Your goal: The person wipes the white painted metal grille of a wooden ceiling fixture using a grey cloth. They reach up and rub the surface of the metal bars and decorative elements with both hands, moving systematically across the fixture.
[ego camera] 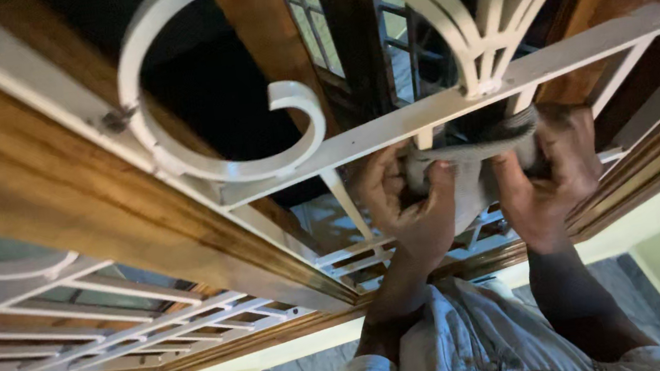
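White window grille [391, 132], grey cloth [469, 156] in 2 hands' grip [412, 201] [547, 180].

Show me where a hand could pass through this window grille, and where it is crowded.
Widest gap: inside the large white scroll, around its curled end. A smaller one lies below the crossbar, left of the left hand. Crowded: where both hands, the right hand too, grip the grey cloth among the close bars.
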